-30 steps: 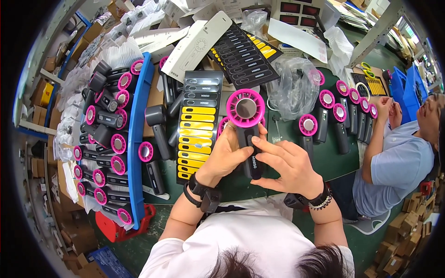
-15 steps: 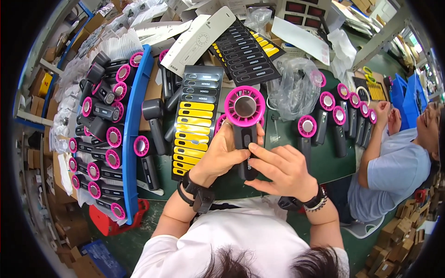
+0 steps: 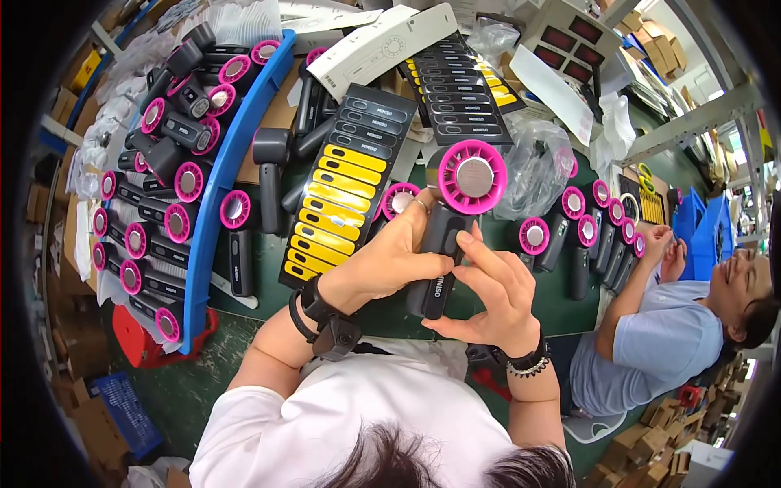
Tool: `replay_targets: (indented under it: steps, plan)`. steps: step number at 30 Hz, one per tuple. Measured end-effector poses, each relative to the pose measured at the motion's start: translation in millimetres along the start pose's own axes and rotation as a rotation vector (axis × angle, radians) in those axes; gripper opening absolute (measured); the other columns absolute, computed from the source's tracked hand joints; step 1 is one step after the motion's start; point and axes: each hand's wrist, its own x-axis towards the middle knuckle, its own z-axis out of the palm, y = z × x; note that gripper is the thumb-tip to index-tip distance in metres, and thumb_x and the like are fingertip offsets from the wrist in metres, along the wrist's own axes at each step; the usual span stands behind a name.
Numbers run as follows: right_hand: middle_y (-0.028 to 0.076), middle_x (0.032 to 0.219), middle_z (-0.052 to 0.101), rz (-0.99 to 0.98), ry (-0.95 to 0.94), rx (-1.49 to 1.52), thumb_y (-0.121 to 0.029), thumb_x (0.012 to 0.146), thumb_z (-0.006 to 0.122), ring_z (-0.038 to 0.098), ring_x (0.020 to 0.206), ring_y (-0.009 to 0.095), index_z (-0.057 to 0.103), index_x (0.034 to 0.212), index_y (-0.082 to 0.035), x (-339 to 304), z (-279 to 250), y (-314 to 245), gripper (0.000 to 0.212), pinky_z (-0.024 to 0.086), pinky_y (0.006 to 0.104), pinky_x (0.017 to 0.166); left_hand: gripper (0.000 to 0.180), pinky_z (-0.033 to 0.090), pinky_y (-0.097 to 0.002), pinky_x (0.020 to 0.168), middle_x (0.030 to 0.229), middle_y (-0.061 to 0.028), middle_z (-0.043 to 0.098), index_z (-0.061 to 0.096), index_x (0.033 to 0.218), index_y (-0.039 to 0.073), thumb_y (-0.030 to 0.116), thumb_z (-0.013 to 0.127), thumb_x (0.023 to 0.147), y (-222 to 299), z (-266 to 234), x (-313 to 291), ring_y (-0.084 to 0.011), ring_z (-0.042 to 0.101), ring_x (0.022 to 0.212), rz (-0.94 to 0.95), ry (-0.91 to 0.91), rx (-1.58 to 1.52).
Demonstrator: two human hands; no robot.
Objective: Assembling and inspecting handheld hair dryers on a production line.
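A dark grey handheld fan (image 3: pixel 441 232) with a pink ring stands tilted in front of me, its round head away from me. My left hand (image 3: pixel 394 254) is closed around its handle, thumb across the front. My right hand (image 3: pixel 498 302) has its index fingertip at the upper part of the handle's front panel and its thumb near the lower end. Just left of the hands lies a label sheet (image 3: pixel 346 191), with black labels at its far end and bare yellow backing nearer. Another pink-ringed fan (image 3: pixel 400 200) is partly hidden behind my left hand.
A blue tray (image 3: pixel 213 195) at left holds several fans. More fans (image 3: pixel 579 232) lie at right, beside a crumpled clear plastic bag (image 3: pixel 529 167). A white box (image 3: pixel 382 50) and more label sheets (image 3: pixel 460 93) are at the back. A co-worker (image 3: pixel 659 317) sits at right.
The view has shifted and turned. The held fan now leans to the right and its handle front is turned more toward me. Both hands remain on it.
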Motion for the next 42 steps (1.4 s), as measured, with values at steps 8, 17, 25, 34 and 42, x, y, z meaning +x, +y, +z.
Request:
replay_targets:
  steps: [8,17,25,34,42]
  plan:
    - [0.015,0.11,0.058,-0.082,0.188,0.021,-0.041,0.062,0.079,0.057,0.069,0.022,0.053,0.097,-0.004,-2,12,4,0.057,0.047,0.0301,0.06,0.072,0.043,-0.0279,0.088,0.108,-0.0104,0.049,0.018,0.131,-0.004,-0.005,0.055,0.07,7,5,4,-0.0158,0.052,0.101,-0.069,-0.078,-0.079]
    - [0.013,0.11,0.057,-0.116,0.239,0.02,-0.046,0.063,0.077,0.053,0.075,0.021,0.057,0.098,-0.005,-6,13,7,0.058,0.046,0.0296,0.064,0.073,0.043,-0.0288,0.088,0.107,-0.0114,0.049,0.019,0.132,-0.002,-0.005,0.055,0.069,9,12,1,-0.0167,0.052,0.1,-0.099,-0.038,-0.102]
    - [0.01,0.109,0.055,-0.129,0.275,0.053,-0.045,0.063,0.078,0.049,0.075,0.021,0.059,0.1,-0.006,-6,19,8,0.057,0.044,0.0296,0.062,0.072,0.044,-0.0291,0.088,0.108,-0.0113,0.05,0.02,0.132,0.0,-0.005,0.055,0.069,10,12,2,-0.0174,0.053,0.1,-0.144,-0.025,-0.118]
    - [0.01,0.107,0.056,-0.088,0.268,0.069,-0.04,0.066,0.076,0.051,0.078,0.022,0.057,0.1,-0.008,-9,16,3,0.05,0.045,0.0316,0.064,0.071,0.044,-0.0294,0.086,0.107,-0.0116,0.05,0.021,0.131,0.001,-0.007,0.053,0.068,9,11,7,-0.0178,0.054,0.097,-0.166,-0.062,-0.198]
    - [0.007,0.106,0.06,-0.072,0.295,0.129,-0.026,0.061,0.078,0.051,0.078,0.021,0.062,0.096,-0.011,-9,10,0,0.041,0.044,0.0305,0.064,0.07,0.046,-0.0312,0.084,0.105,-0.0123,0.05,0.022,0.13,0.002,-0.006,0.053,0.068,11,12,14,-0.0187,0.054,0.096,-0.053,-0.141,-0.155]
